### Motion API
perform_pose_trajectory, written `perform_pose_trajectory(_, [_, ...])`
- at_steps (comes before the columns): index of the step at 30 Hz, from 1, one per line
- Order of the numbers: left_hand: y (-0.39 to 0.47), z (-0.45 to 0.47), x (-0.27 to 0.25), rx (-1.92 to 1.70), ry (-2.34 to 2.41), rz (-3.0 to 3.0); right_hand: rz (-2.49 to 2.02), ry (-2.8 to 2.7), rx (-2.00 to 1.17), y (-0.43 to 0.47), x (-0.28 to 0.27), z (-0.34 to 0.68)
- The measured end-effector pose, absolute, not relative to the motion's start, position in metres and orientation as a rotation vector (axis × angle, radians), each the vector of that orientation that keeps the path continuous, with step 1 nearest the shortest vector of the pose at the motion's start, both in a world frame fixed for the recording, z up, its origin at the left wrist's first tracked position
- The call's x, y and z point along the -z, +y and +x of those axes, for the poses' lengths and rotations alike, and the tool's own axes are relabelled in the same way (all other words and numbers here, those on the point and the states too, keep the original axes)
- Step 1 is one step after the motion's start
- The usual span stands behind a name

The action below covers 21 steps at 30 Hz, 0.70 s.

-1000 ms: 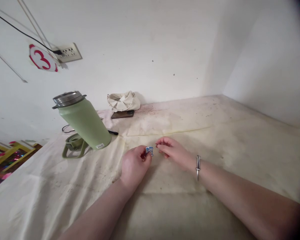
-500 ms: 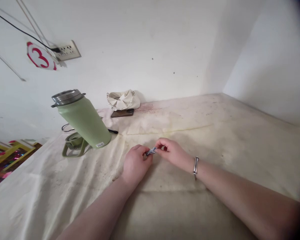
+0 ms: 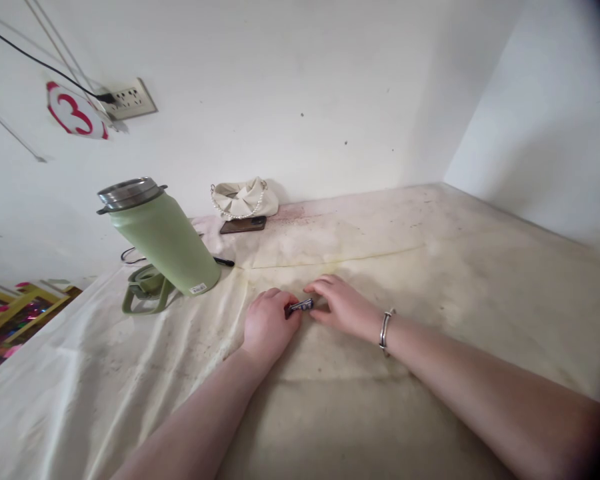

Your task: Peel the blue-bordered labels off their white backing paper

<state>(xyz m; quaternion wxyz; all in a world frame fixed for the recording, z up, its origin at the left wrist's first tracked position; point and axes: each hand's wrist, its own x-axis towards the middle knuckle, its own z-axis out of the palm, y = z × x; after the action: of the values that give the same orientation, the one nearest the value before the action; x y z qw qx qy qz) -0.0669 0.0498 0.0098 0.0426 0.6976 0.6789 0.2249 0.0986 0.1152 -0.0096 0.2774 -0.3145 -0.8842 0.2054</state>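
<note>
My left hand point(image 3: 270, 325) pinches a small narrow blue-and-white patterned piece point(image 3: 303, 306) between thumb and fingers. Its kind is too small to make out, and its left end is hidden in the grip. Just to the right is my right hand point(image 3: 341, 305), with a silver bracelet on the wrist. Its thumb and fingers are spread on either side of the piece's free end, and a gap shows between them. Both hands are low over the middle of the pale tablecloth point(image 3: 360, 413).
A tall green bottle point(image 3: 167, 243) with an uncovered steel mouth stands to the left, beside its green lid point(image 3: 147, 290). Behind lie a black pen point(image 3: 224, 262), a phone point(image 3: 243, 225) and a white handbag point(image 3: 245, 198) against the wall. A socket point(image 3: 133, 99) is on the wall.
The fingers of my right hand have parted from the patterned piece, which they were pinching before. My left hand still holds it, now turned to a flatter angle.
</note>
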Motion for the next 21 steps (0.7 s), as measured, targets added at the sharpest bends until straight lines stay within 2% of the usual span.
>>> perform_pose_trajectory(21, [0.0497, -0.0659, -0.012, -0.636, 2.113, 2.04, -0.875, -2.345, -0.598, 0.1152, 0.0084, 0.096])
